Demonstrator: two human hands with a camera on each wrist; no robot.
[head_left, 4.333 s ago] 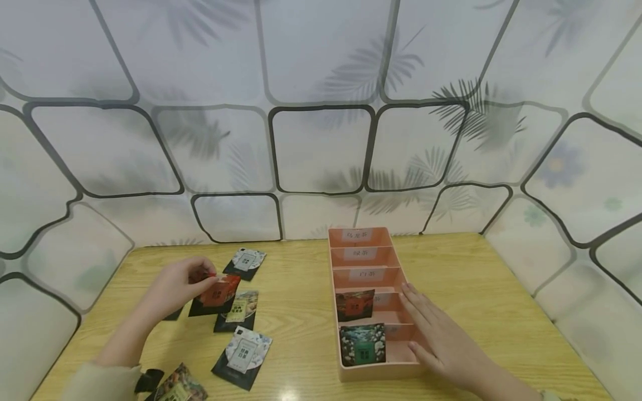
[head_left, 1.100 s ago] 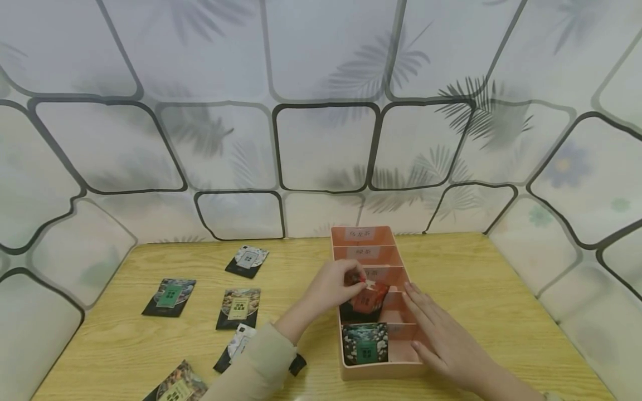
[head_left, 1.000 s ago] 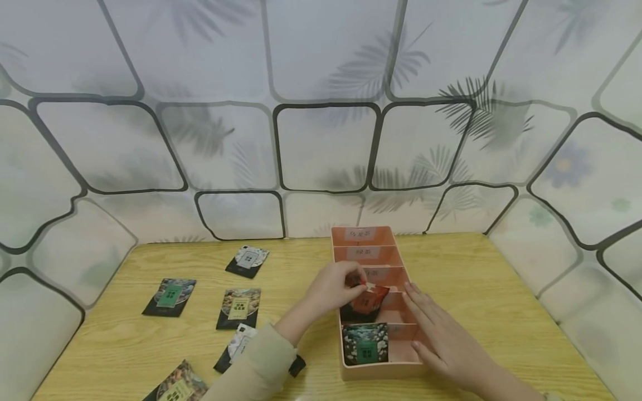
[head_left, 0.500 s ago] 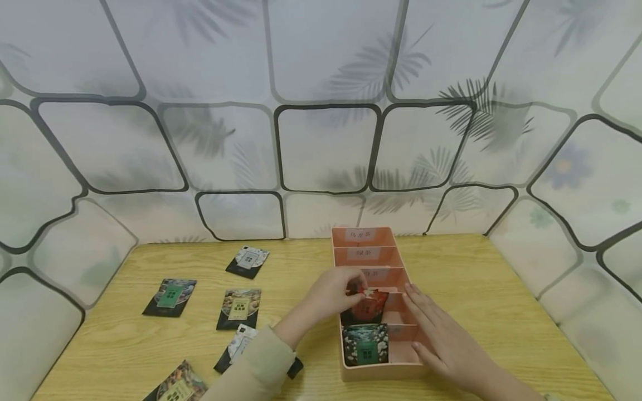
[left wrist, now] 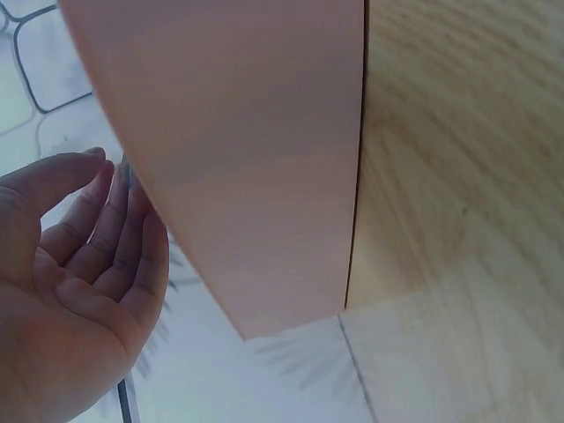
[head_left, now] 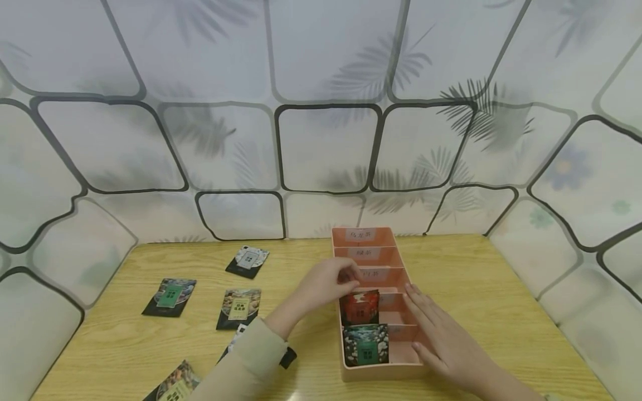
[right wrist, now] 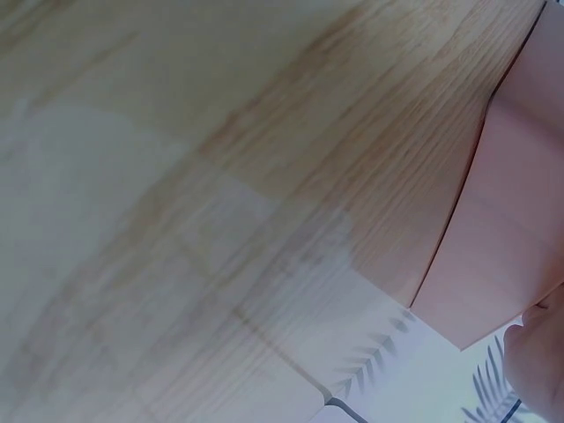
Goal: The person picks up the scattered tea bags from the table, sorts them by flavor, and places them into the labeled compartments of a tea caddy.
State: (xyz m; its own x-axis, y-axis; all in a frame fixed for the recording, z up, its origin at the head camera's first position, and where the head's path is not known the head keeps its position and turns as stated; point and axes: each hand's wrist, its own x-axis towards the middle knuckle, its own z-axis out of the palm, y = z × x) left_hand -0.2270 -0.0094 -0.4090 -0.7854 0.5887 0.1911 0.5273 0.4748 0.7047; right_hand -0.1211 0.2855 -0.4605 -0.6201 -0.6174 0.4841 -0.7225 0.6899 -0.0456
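Note:
A pink divided box (head_left: 383, 370) with labelled compartments stands on the table. My left hand (head_left: 323, 287) hovers over its left wall, fingers loosely bent and holding nothing; the left wrist view shows the same empty hand (left wrist: 97, 256) beside the box wall (left wrist: 238, 176). Just below the fingers, a red tea sachet (head_left: 360, 307) leans upright in the second compartment from the front. The front compartment contains a green-labelled black tea sachet (head_left: 366, 345). Along the right wall rests my right hand (head_left: 443, 340), fingers straight; only a bit of it (right wrist: 538, 357) shows in the right wrist view.
Left of the box lie a white-patterned sachet (head_left: 248, 261), a green-labelled one (head_left: 169, 297), a yellow-labelled one (head_left: 238, 308) and another yellow-labelled one (head_left: 175, 384). My left sleeve (head_left: 256, 353) partly covers one more. A patterned wall covering (head_left: 321, 150) rises behind the table.
My left hand carried a red tea sachet from the table's left side into the box, then let go of it and lifted slightly away. The right hand stays at the box's right wall.

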